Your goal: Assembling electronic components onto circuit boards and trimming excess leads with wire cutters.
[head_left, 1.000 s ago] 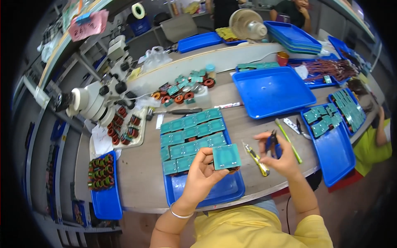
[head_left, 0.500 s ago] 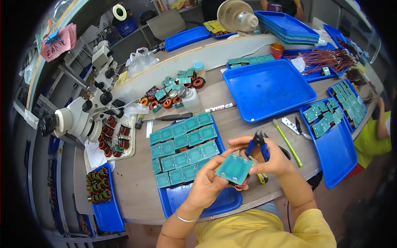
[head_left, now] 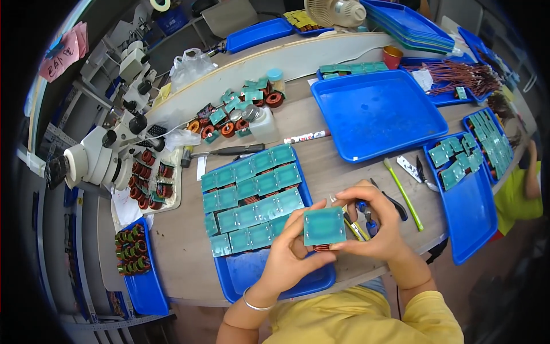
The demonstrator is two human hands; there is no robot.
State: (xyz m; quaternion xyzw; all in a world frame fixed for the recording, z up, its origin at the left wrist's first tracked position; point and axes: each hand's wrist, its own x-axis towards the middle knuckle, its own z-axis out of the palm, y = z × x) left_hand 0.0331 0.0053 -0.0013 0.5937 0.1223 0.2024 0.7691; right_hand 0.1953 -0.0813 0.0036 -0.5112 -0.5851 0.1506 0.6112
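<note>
Green board now between both hands, previously in just one.

Between the left hand and right hand, a circuit board looks smooth and slightly glossy over coppery windings. Beyond the hands, a large tray is shiny plastic; below them, the table looks matt and wood-like. A bracelet behind the left hand is polished metal.

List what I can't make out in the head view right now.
All in the head view:
- Green board: its underside faces away; only some copper windings show below.
- Blue-handled tool: jaws can't be judged, too small and partly covered by the right hand.
- Fan: top cut off by the upper edge.
</note>
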